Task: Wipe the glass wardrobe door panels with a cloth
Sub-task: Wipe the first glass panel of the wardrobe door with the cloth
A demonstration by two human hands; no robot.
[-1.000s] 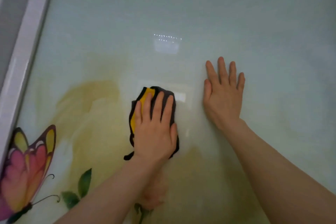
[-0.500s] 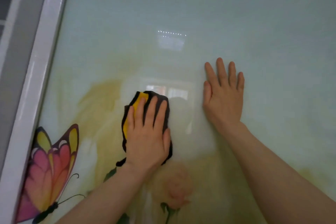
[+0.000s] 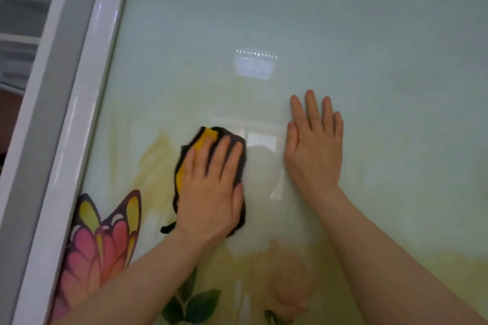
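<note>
Now the cloth (image 3: 208, 140) is pressed flat by the left hand (image 3: 211, 192), nearer the butterfly (image 3: 100, 245); the right hand (image 3: 314, 150) is laid open on the glass (image 3: 343, 21).

Cloth (image 3: 204, 140) mostly under left hand (image 3: 210, 192)

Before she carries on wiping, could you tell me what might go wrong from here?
The bare right hand lies flat on the glass panel, so it may leave fresh prints. The left hand presses the cloth with straight fingers, not gripping it, so the cloth could slip out.
</note>
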